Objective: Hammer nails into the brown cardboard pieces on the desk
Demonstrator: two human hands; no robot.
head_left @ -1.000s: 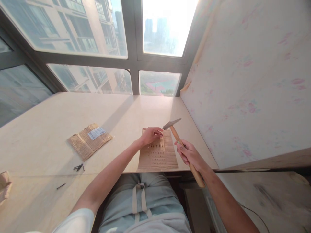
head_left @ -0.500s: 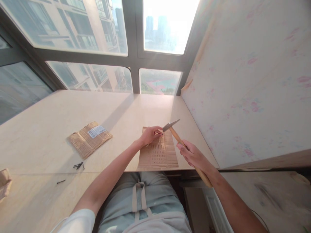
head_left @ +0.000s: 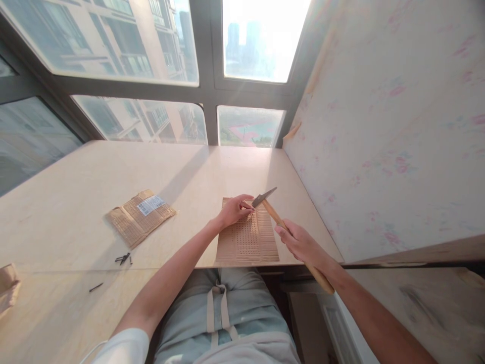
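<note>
Well left of the board (head_left: 248, 237) lie loose nails (head_left: 123, 259), nearer it a cardboard scrap (head_left: 140, 216). At the board's far edge the left hand (head_left: 234, 208) pinches shut on something too small to make out. The hammer (head_left: 264, 196) hangs just right of those fingers, its handle gripped tight by the right hand (head_left: 301, 243) at the board's right side. A skewed blow would likely catch the fingers, or skid the loose board

Labelled cardboard (head_left: 141, 216) on table (head_left: 76, 192), windows (head_left: 261, 40) beyond
</note>
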